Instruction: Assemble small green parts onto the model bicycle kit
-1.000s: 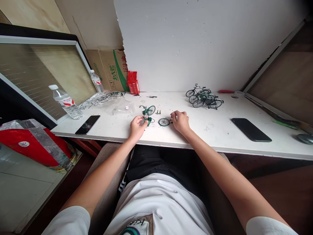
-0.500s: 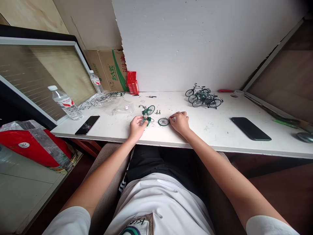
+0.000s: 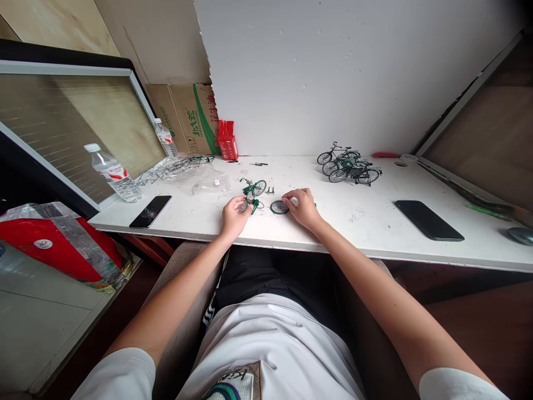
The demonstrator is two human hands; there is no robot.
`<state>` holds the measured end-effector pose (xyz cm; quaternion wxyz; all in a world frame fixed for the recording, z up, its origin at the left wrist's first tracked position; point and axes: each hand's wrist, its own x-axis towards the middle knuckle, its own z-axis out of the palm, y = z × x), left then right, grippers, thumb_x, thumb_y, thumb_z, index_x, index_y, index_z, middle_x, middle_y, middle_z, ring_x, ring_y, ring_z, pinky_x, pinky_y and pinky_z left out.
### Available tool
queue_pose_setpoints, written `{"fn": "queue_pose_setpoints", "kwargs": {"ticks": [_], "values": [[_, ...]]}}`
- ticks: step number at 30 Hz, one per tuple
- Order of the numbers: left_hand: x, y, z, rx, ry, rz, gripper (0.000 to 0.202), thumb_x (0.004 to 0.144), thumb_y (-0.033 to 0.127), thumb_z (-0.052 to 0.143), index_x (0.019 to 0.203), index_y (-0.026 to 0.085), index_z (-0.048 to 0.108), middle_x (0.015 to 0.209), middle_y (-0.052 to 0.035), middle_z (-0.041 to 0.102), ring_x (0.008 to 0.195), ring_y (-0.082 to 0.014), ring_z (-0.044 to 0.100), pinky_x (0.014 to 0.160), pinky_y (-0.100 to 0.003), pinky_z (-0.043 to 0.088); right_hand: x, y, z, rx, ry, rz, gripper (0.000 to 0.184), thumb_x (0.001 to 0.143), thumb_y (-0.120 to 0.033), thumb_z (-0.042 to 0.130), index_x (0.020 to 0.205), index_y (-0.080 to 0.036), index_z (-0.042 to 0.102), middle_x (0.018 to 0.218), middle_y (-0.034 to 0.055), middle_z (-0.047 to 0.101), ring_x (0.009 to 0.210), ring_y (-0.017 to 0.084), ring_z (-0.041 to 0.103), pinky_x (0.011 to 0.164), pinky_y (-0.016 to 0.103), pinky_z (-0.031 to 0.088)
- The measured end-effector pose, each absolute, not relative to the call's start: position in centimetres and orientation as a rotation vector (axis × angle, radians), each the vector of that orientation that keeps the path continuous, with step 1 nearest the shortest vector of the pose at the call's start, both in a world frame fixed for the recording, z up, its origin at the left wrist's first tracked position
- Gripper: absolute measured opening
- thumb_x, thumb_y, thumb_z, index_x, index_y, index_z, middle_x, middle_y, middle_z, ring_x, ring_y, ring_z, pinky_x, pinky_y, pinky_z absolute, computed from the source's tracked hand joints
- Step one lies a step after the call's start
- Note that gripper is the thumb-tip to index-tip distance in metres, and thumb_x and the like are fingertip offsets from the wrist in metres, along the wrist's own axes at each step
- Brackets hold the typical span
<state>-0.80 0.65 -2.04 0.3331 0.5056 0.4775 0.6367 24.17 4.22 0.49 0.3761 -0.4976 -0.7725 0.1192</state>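
Note:
My left hand [image 3: 234,216] rests on the white table [image 3: 375,222] with its fingers closed on a small green model bicycle frame [image 3: 251,194] that has one wheel fitted. A loose model wheel [image 3: 278,207] lies flat just to its right. My right hand [image 3: 302,207] sits over that wheel, fingertips curled down and touching its right edge. A tiny metal part [image 3: 270,191] lies between frame and wheel.
Finished model bicycles [image 3: 348,165] stand at the back right. A black phone [image 3: 429,220] lies right, another phone [image 3: 150,211] left. Water bottles [image 3: 113,173] and plastic bags with parts [image 3: 183,166] sit at the left, with a red carton [image 3: 228,141] and a cardboard box [image 3: 189,118] behind.
My right hand has slid a little left onto the loose wheel. My left hand and the frame have stayed put.

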Motion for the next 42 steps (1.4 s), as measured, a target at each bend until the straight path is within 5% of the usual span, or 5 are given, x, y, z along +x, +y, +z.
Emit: {"fn": "queue_pose_setpoints", "kwargs": {"ticks": [42], "values": [[-0.51, 0.53, -1.78, 1.310, 1.239, 1.667, 0.029, 0.079, 0.020, 0.082, 0.105, 0.018, 0.070, 0.114, -0.0148, 0.079, 0.113, -0.0255, 0.074, 0.099, -0.040, 0.060, 24.02, 4.00, 0.54, -1.243, -1.976, 0.192, 0.017, 0.100, -0.033, 0.057, 0.103, -0.023, 0.070, 0.118, 0.0137, 0.070, 0.115, 0.034, 0.057, 0.105, 0.051, 0.047]]}}
